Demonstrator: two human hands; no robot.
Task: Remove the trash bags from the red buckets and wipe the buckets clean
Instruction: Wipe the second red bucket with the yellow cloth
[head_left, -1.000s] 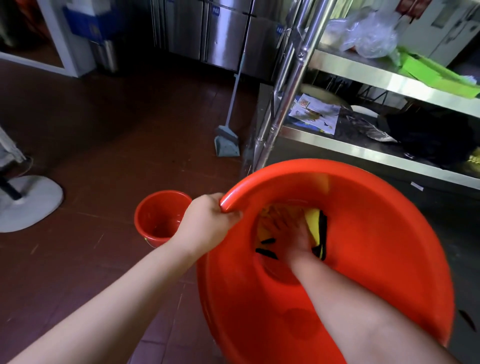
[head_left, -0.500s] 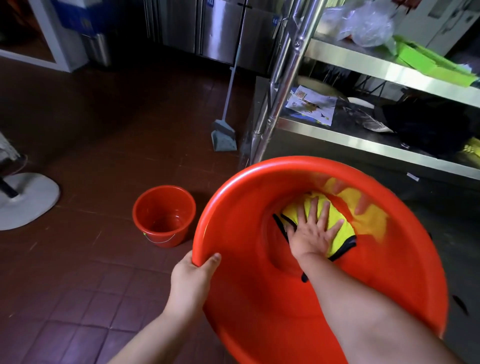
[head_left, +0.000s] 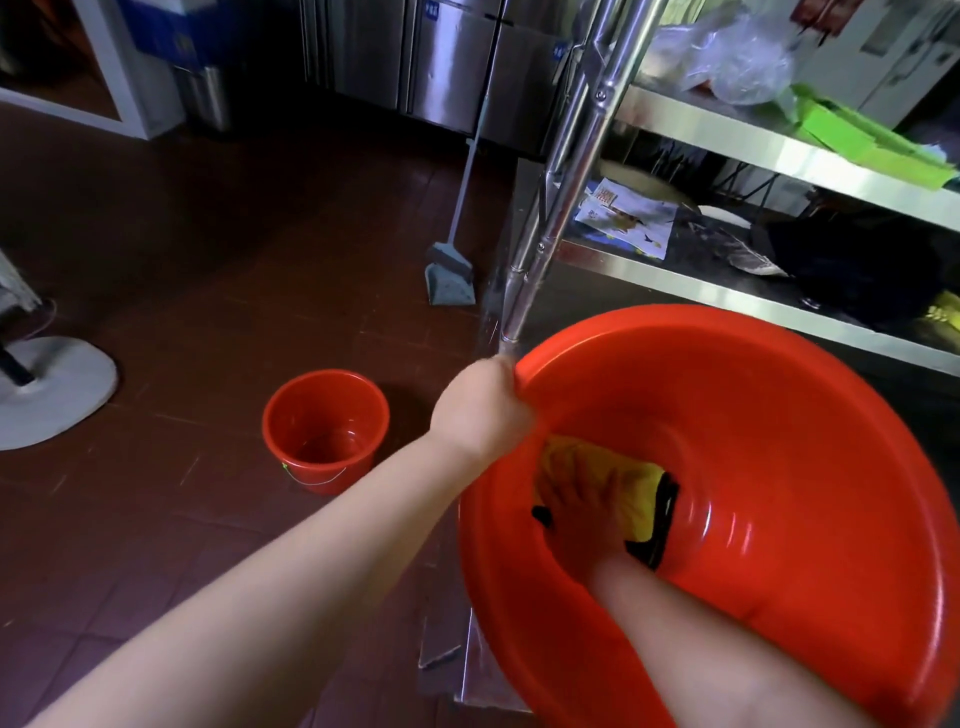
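Left hand (head_left: 483, 410) grips the glossy rim of the large round red plastic bucket (head_left: 779, 415). Inside, just below that grip, right hand (head_left: 587, 514) presses flat on a nubby yellow, black-edged cloth (head_left: 631, 480).

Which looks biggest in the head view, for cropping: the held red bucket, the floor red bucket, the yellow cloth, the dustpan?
1. held red bucket, though nearness inflates it
2. floor red bucket
3. yellow cloth, partly hidden by the right hand
4. dustpan
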